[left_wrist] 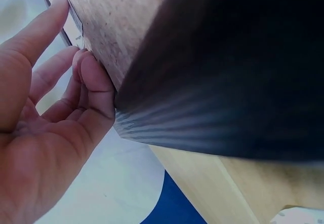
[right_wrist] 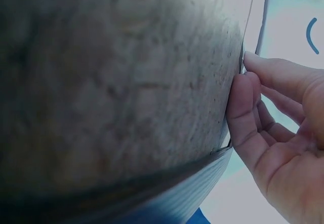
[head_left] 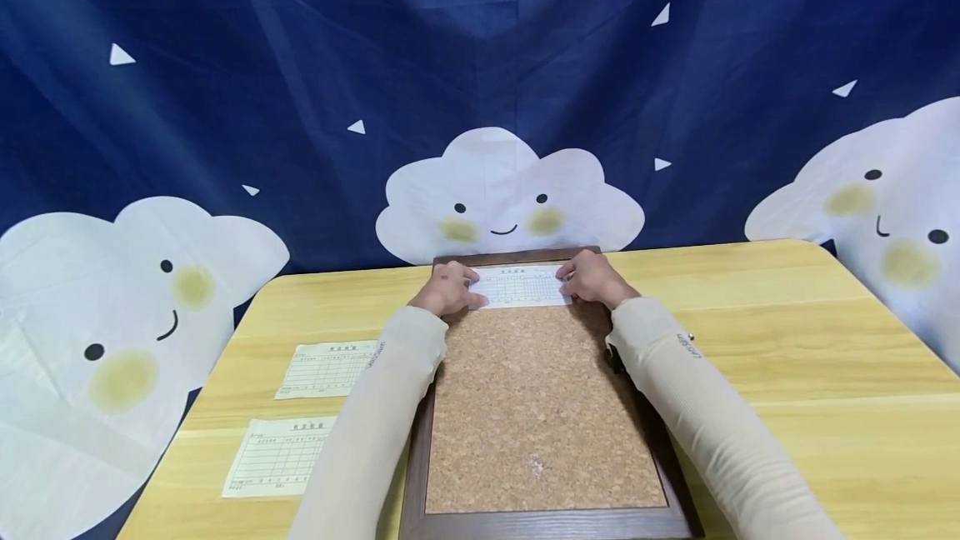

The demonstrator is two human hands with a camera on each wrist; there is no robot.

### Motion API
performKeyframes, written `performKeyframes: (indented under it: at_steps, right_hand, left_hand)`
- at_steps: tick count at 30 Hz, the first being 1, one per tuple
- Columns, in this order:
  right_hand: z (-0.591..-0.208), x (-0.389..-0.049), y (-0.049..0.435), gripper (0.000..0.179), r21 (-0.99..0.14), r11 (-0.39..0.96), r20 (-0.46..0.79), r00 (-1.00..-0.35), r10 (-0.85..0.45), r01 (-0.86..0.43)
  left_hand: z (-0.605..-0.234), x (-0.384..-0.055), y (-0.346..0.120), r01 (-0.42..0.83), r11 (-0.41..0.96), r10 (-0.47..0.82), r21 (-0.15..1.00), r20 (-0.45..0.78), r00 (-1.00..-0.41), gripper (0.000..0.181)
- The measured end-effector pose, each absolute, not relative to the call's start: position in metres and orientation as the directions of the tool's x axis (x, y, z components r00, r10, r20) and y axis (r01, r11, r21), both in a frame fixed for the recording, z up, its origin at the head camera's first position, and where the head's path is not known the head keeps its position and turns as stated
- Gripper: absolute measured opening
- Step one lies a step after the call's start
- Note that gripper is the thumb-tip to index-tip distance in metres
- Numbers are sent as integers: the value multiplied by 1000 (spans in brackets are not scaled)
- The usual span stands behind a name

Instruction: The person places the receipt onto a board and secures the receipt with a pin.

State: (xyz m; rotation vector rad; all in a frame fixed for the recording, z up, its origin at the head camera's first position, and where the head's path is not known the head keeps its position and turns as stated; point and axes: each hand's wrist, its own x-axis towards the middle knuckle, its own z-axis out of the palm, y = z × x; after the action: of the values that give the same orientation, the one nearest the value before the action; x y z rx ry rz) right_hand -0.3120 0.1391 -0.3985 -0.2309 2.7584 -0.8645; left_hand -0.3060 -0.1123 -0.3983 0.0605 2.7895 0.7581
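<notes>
A white printed paper form (head_left: pixel 517 287) lies across the top of a cork board (head_left: pixel 536 407) with a dark brown frame. My left hand (head_left: pixel 448 288) holds its left end between thumb and fingers. At the right end, my right hand (head_left: pixel 592 277) holds the form in the same way, its wrist beside the frame. Both wrist views show the left hand (left_wrist: pixel 55 97) and right hand (right_wrist: pixel 278 112) with bent fingers against the board's surface. Their fingertips partly hide the form's ends.
Two more printed forms lie on the wooden table (head_left: pixel 787 332) at left: an upper one (head_left: pixel 318 369) and a lower one (head_left: pixel 273 457), both partly covered by the left sleeve. A small shiny object (head_left: pixel 691 337) sits right of the board. Behind hangs a blue cloud-printed curtain (head_left: pixel 450 40).
</notes>
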Motion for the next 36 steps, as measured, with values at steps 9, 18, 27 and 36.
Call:
performKeyframes:
  at_steps: [9,18,27,36]
  right_hand:
    - [-394,-311,141,39,-593,797,-176,-947,-269,-116]
    - [-388,-310,147,56,-616,779,-254,-906,-337,-117]
    - [-389,-307,151,57,-653,752,-267,-901,-341,-91]
    - [-392,-306,150,53,-662,746,-276,-903,-328,-68]
  left_hand:
    - [-395,-305,-109,-29,872,89,489,-216,-972,54]
    - [-395,-306,-108,-40,881,71,472,-215,-974,54]
    - [-395,-306,-105,-58,880,54,472,-221,-974,55]
    - [-399,-306,-108,-47,881,66,471,-222,-973,63]
